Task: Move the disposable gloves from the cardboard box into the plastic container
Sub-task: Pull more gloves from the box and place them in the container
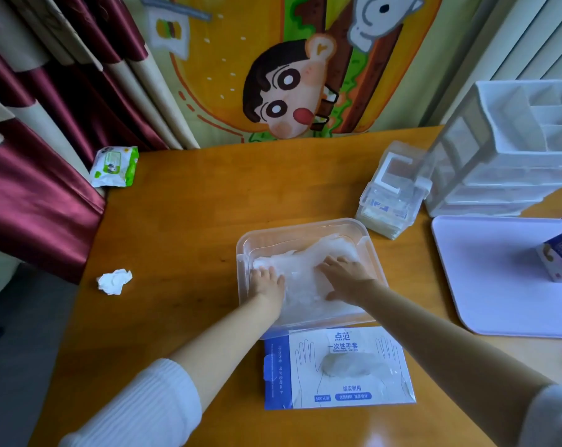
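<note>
Wooden worktop (pixel 183 221) runs out from a cartoon-printed curtain, and the plastic container (pixel 305 225) sits near its middle. Inside the container lies a loose, translucent heap of disposable gloves (pixel 305 262).

Both hands are inside the container on top of that heap. The left hand (pixel 268 282) lies at the container's left side and the right hand (pixel 344 279) toward its centre-right. Each is released, with fingers spread flat and pressing, gripping nothing. The gloves lie directly under both palms and spread beyond the fingertips toward the container's far wall.

The step in hand looks like flattening the heap so it settles below the rim. It likely goes best with even, downward pressure from the open palms, working from the middle toward the corners. Thin film slides and springs back, so any dragging may pull sheets over the rim.

The cardboard box (pixel 305 391) lies flat just on the near side of the container. A wad of gloves (pixel 347 366) shows through its opening, so the transfer is probably not finished.

Left of the container, well apart, lies a crumpled tissue (pixel 114 281). A white board (pixel 498 272) lies to the container's right.
</note>
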Action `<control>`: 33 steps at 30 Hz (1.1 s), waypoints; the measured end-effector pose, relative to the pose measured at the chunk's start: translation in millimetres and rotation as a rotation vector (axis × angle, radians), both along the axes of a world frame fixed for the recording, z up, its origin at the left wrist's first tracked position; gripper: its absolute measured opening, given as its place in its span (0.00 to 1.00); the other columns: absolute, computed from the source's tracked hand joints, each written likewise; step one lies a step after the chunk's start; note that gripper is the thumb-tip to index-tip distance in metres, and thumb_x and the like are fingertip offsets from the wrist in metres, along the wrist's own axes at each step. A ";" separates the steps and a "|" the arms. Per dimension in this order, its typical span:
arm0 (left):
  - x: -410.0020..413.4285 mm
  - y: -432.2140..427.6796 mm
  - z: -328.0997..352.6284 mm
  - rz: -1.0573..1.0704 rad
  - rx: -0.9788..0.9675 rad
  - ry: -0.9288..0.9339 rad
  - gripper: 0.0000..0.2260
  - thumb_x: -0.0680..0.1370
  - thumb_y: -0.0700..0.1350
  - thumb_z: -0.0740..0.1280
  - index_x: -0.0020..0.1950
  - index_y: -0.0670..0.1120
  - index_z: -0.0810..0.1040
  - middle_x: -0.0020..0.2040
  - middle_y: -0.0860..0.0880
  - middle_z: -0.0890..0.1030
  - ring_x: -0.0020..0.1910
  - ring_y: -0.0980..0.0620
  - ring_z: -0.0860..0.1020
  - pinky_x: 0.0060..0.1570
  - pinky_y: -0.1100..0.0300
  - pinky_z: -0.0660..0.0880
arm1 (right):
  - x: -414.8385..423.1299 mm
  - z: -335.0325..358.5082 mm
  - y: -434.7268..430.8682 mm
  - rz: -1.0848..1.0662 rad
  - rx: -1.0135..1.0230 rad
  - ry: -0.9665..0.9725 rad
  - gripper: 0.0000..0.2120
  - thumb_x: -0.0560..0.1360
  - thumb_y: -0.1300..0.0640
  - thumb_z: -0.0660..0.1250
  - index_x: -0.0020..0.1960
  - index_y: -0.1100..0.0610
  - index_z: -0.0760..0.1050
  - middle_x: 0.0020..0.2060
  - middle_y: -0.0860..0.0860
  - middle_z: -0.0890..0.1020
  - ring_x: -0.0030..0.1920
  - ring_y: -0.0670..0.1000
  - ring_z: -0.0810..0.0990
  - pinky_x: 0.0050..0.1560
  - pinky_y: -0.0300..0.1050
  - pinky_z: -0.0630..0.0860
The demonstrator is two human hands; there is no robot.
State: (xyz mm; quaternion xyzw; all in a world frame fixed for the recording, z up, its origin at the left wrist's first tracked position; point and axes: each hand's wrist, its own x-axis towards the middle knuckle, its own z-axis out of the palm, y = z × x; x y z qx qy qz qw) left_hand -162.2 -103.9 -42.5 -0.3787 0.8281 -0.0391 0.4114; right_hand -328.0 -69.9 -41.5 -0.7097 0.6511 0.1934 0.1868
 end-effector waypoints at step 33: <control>18.0 131.9 9.3 0.068 0.222 0.705 0.31 0.76 0.53 0.69 0.75 0.50 0.61 0.72 0.50 0.62 0.71 0.48 0.61 0.68 0.52 0.63 | 15.6 26.1 151.6 -0.186 -0.267 -0.169 0.11 0.81 0.57 0.55 0.59 0.55 0.72 0.51 0.54 0.81 0.49 0.58 0.79 0.42 0.47 0.69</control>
